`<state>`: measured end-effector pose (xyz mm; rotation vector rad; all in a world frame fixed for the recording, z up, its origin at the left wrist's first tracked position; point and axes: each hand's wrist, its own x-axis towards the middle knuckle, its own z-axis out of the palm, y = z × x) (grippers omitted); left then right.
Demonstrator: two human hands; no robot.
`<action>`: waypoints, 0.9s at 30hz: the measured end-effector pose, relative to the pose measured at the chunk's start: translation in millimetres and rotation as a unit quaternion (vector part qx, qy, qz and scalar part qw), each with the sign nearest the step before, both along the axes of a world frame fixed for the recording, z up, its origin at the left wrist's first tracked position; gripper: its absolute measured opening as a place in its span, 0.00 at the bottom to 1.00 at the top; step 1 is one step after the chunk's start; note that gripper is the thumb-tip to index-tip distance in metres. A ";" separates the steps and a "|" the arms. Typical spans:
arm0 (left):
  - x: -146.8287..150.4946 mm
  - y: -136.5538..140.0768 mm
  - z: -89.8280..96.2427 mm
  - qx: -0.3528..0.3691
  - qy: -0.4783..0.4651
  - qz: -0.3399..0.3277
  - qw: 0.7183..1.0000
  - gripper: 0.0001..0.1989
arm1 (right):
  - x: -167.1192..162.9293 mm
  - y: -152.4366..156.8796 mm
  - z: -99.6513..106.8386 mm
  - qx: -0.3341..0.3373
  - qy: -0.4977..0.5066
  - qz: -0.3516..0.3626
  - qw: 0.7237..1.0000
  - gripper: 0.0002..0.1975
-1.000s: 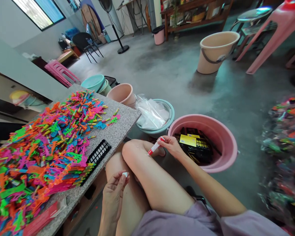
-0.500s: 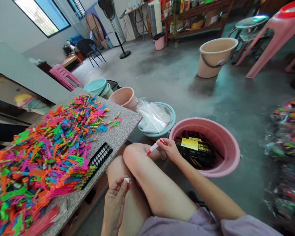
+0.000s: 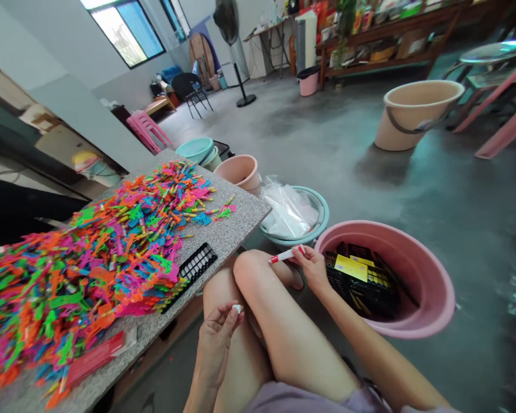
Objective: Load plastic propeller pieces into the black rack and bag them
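Observation:
My right hand (image 3: 313,267) pinches a slim red-and-white tube (image 3: 284,255) by one end, its other end pointing left over my raised knee (image 3: 251,267). A few small shiny spots lie on that knee. Lower and to the left, my left hand (image 3: 215,344) holds a small white cap-like piece (image 3: 237,308) between thumb and fingertips, above my other thigh. Beside my legs, a speckled stone table (image 3: 241,215) bears a large heap of colourful plastic pieces (image 3: 124,229). A black rack with pale cells (image 3: 198,263) lies along the table's near edge.
A pink tub (image 3: 430,287) with black racks and yellow cards (image 3: 351,267) stands right of my right hand. Beyond my knee is a teal basin (image 3: 324,212) with clear plastic bags (image 3: 288,209). A beige bucket (image 3: 399,123) stands farther off. Red packaging (image 3: 94,358) lies on the table's front corner.
The view has swung left, so everything appears shifted right. The tube has tilted closer to level. Both hands keep their holds.

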<state>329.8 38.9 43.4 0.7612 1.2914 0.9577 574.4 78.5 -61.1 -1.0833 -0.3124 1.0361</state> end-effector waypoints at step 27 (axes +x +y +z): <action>-10.6 -12.7 0.9 0.017 -0.150 0.050 0.987 0.18 | -20.6 5.6 116.8 0.101 -0.675 0.138 0.718 0.17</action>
